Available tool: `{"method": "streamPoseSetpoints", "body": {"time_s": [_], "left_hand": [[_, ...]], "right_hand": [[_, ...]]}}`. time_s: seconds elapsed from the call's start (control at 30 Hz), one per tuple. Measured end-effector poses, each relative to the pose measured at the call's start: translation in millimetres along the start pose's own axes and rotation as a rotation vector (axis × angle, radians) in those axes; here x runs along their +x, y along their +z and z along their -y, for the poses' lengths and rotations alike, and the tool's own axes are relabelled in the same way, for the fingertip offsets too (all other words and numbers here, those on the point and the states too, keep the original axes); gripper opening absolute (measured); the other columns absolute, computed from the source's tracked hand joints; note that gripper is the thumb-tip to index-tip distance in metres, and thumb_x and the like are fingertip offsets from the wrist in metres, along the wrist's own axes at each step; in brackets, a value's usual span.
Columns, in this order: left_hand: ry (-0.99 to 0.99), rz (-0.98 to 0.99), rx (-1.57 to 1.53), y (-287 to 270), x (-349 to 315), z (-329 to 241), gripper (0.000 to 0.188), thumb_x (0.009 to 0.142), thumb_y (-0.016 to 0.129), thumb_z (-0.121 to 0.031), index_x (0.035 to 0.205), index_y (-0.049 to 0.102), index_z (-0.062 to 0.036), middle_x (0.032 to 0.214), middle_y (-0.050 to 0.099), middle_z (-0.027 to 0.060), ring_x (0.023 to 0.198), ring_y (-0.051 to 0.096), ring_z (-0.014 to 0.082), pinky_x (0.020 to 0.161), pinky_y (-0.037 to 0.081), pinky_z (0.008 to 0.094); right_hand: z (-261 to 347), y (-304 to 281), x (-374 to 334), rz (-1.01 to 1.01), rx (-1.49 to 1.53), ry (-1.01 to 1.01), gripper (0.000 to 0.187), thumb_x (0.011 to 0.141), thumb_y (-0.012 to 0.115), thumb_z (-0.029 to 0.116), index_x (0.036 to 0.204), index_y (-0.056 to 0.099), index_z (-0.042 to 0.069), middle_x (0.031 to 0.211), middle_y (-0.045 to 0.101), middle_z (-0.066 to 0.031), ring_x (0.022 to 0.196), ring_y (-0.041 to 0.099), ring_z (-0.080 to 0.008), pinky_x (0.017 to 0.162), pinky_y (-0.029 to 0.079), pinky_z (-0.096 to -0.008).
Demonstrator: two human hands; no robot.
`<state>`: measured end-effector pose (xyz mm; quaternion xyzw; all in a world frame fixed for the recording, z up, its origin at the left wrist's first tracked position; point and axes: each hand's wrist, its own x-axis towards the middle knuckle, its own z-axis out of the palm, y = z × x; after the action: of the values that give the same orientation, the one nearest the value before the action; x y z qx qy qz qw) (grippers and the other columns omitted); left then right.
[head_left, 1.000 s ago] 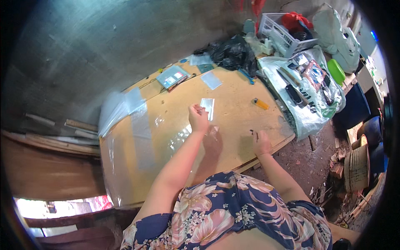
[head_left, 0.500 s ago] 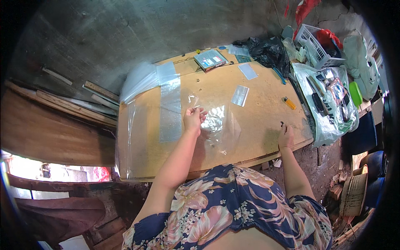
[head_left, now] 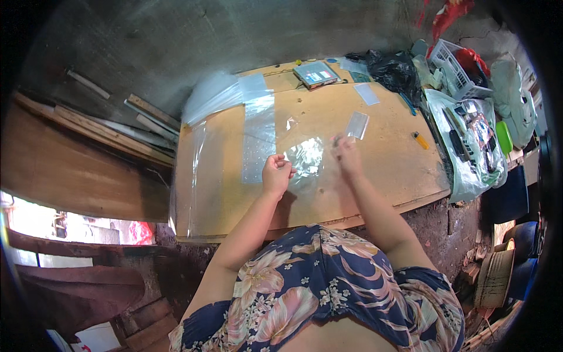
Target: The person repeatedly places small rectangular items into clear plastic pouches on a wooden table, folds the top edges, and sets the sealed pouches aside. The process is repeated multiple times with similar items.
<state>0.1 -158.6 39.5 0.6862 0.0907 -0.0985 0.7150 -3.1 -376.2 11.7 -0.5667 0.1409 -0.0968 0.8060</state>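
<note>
My left hand [head_left: 278, 175] is closed in a pinch at the near left edge of a thin clear plastic bag [head_left: 307, 154], which shines above the wooden tabletop [head_left: 316, 205]. At the bag's right side is my right hand [head_left: 348, 155], smeared by motion; whether its fingers hold anything cannot be made out. Just beyond it lies a small flat clear packet [head_left: 357, 125]. To the left of the bag, a long strip of clear plastic [head_left: 258, 138] runs across the table.
A stack of clear plastic sheets [head_left: 212, 100] lies at the far left. Toward the back are a flat box [head_left: 316, 75], a pale card [head_left: 366, 94] and a black plastic bag [head_left: 396, 73]. An orange lighter [head_left: 420, 140] sits at right, near a white basket [head_left: 460, 73].
My right hand has swung left from the table's right side to the clear bag. My left hand still pinches the bag. The whole view has shifted slightly.
</note>
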Motion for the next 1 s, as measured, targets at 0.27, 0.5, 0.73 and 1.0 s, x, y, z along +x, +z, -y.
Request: {"method": "streamPoseSetpoints", "body": {"time_s": [0.27,0.5,0.73,1.0], "left_hand": [[-0.008,-0.193,0.085,-56,-10,38,0.017,0.088,0.056,-0.005,0.104,0.052,0.0000,0.095,0.061,0.0115,0.070,0.066,0.0168,0.062,0.051,0.0261],[0.240,0.100,0.478,-18,-8,29,0.034,0.083,0.062,-0.012,0.113,0.052,-0.0006,0.106,0.060,0.0106,0.083,0.064,0.0185,0.071,0.050,0.0301],[0.538,0.515,0.857,65,-6,26,0.055,0.080,0.065,-0.020,0.128,0.046,-0.0008,0.131,0.048,0.0209,0.110,0.055,0.0325,0.093,0.045,0.0413],[0.720,0.475,1.127,189,-20,45,0.069,0.076,0.068,-0.022,0.136,0.038,-0.0073,0.146,0.024,0.0250,0.128,0.036,0.0430,0.103,0.034,0.0515]], "right_hand": [[30,-75,-19,-0.326,0.230,0.095,0.007,0.096,0.049,0.017,0.097,0.052,0.011,0.100,0.058,0.0026,0.085,0.056,-0.0134,0.079,0.051,-0.0359],[44,-111,-44,-0.334,0.408,0.070,0.012,0.098,0.042,0.014,0.103,0.051,0.010,0.125,0.056,-0.0059,0.109,0.057,-0.0249,0.088,0.050,-0.0438],[64,-156,-52,-0.501,0.323,0.051,0.008,0.097,0.047,0.015,0.100,0.051,0.010,0.111,0.061,-0.0027,0.092,0.061,-0.0182,0.072,0.050,-0.0328],[74,-217,-36,-0.506,-0.372,0.058,0.014,0.097,0.048,0.016,0.094,0.056,0.004,0.087,0.064,-0.0065,0.070,0.062,-0.0130,0.064,0.048,-0.0249]]}}
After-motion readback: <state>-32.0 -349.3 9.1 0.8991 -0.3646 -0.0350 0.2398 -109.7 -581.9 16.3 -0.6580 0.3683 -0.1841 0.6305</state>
